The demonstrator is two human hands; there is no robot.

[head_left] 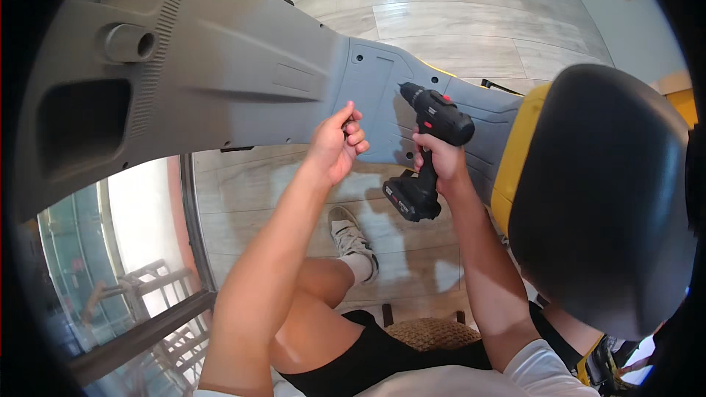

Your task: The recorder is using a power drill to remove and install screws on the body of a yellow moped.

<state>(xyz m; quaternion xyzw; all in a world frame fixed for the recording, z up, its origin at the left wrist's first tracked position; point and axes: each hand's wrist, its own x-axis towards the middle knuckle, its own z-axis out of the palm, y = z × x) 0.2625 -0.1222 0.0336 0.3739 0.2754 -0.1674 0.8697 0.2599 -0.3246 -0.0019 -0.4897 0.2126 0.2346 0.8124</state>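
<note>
My right hand (439, 156) is wrapped round the grip of a black cordless drill (444, 119) with red accents. Its chuck points up and left, and its battery pack hangs below my fist. Beneath both hands lies the grey plastic footboard panel (377, 92) of a scooter-like vehicle, with dark round screw holes near its edges. Closed in a pinch, my left hand (340, 141) hovers over the panel's near edge, left of the drill. A small dark bit shows between its fingers, too little to name.
At the right rises the vehicle's black padded seat (599, 198) with a yellow side (517, 158). The grey front shield (243, 66) with a storage recess (84, 125) stretches left. A glass door (190, 220) stands lower left. My shod foot (351, 239) rests on the wood-look floor (254, 224).
</note>
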